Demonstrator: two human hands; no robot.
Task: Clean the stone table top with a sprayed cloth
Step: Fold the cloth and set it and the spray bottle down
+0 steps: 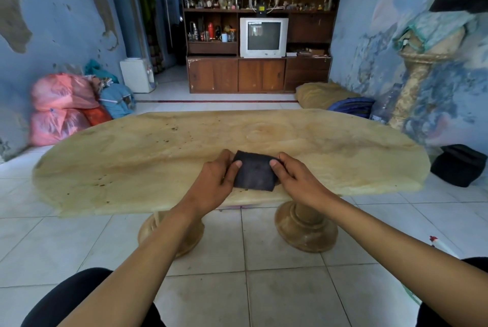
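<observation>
Looking at risk from here, biggest item first. Table (pixel 158 157): oval stone top on two turned pedestals, dark specks scattered across its left half and near its left front edge. Nothing else sits on it. Judging by the specks, wiping hasn't got far, if it has begun.

Cloth (pixel 254 174): dark, folded into a small pad, at the table's near edge, roughly mid-width. Can't tell if it rests on the stone or hangs just above it.

Left hand (pixel 212 181) holds the pad's left side, thumb on top, fingers (pixel 226 157) curled round the far corner. Right hand (pixel 297 180) mirrors it on the right side, thumb pressed on the upper corner. Both grips tight and narrow, on the cloth only.

Spray bottle (pixel 438 245): only a red-and-white nozzle shows, on the floor right of the table's right pedestal, beside the person's knee.

Failure modes, my read:
- Can't tell if the cloth is damp. Dry pad on those specks would likely smear, not lift.
- Pad is small against that top; easy to miss the left-end specks, which are a long reach from the seat.
- Pad sits right at the near edge; a pull toward the body could drag it off onto the floor.
- Bottle is close to the knee; a shift in the seat could knock it over.
</observation>
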